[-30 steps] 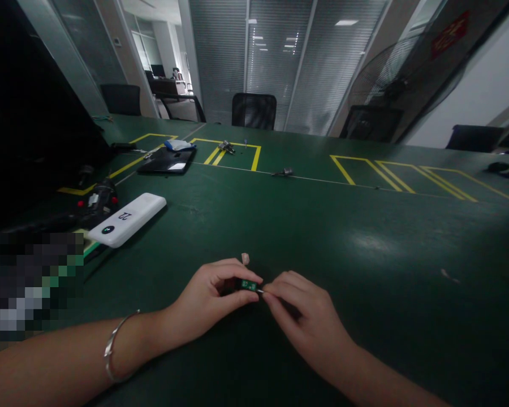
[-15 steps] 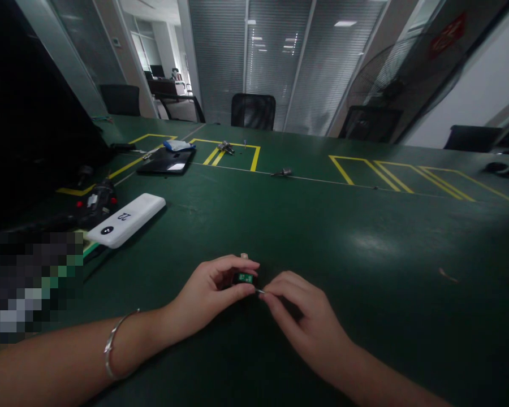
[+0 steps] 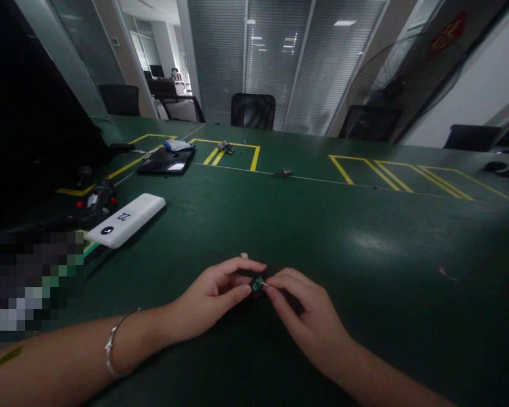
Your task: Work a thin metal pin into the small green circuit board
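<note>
**At the near side of the green table (image 3: 343, 220), two hands meet on a small green circuit board (image 3: 257, 284)**

Take the circuit board as the centre of the dial, twelve pointing away from the person. At nine o'clock, the left hand (image 3: 212, 293) grips it between the thumb and curled fingers that are partly hidden; the index finger stretches apart, over the top. At about four, the right hand (image 3: 309, 308) has thumb and forefinger clamped on a thin metal rod (image 3: 264, 284). The rod's tip overlaps the board in this view; whether they touch cannot be told. A silvery bangle (image 3: 109, 346) circles the left wrist.

Just beyond the left hand, at eleven, lies a small pale bit (image 3: 244, 256). Further out, a white oblong device (image 3: 131, 219) sits at ten, and a dark flat case (image 3: 163, 163) at eleven, with a blue-and-white packet (image 3: 178, 146) on it. A cluster of metal parts (image 3: 225, 147) lies just before twelve, a single metal piece (image 3: 285, 172) just past it.
</note>
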The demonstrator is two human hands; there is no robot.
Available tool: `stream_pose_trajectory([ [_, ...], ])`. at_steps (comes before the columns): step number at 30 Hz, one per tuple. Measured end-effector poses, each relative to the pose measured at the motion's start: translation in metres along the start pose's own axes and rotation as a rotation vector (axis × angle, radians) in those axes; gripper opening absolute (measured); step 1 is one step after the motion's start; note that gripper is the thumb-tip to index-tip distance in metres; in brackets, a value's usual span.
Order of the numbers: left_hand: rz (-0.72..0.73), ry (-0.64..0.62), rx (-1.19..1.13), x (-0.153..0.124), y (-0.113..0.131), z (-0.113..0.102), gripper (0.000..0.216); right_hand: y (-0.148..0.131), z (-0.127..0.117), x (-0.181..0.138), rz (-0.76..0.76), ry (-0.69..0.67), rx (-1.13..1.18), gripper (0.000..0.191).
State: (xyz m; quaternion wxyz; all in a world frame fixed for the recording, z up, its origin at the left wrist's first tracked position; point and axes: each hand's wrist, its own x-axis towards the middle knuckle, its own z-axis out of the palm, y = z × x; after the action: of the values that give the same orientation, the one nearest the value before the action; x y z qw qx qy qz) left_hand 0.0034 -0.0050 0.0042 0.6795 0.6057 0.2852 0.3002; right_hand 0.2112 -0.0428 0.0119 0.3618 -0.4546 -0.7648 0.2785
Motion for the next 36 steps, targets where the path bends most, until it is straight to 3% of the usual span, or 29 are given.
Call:
stream_pose_trajectory([
  [3, 0.005, -0.029, -0.079, 0.0002, -0.0031, 0.0008, 0.036, 0.0014, 0.0003, 0.0000, -0.001, -0.006, -0.012, 0.016],
  [7, 0.033, 0.011, 0.053, -0.0007, -0.0020, 0.0010, 0.041, 0.0021, 0.0017, -0.0010, -0.030, -0.047, 0.005, 0.014],
  [12, 0.037, 0.086, 0.231, -0.0005, 0.0008, -0.0002, 0.025, 0.0011, 0.0016, -0.0015, -0.045, -0.031, 0.027, 0.016],
  [16, 0.026, 0.167, 0.169, 0.0009, 0.0004, -0.0024, 0.020, -0.0007, -0.0010, -0.0007, -0.019, 0.009, -0.016, 0.018],
  [22, 0.028, 0.178, 0.133, 0.0007, 0.0025, -0.0013, 0.023, 0.0001, -0.0023, -0.0005, -0.024, 0.006, -0.119, 0.022],
  [36, 0.174, 0.202, 0.345, -0.0034, 0.0030, 0.0005, 0.017, 0.0017, -0.0010, -0.0013, -0.025, -0.031, -0.245, 0.021],
])
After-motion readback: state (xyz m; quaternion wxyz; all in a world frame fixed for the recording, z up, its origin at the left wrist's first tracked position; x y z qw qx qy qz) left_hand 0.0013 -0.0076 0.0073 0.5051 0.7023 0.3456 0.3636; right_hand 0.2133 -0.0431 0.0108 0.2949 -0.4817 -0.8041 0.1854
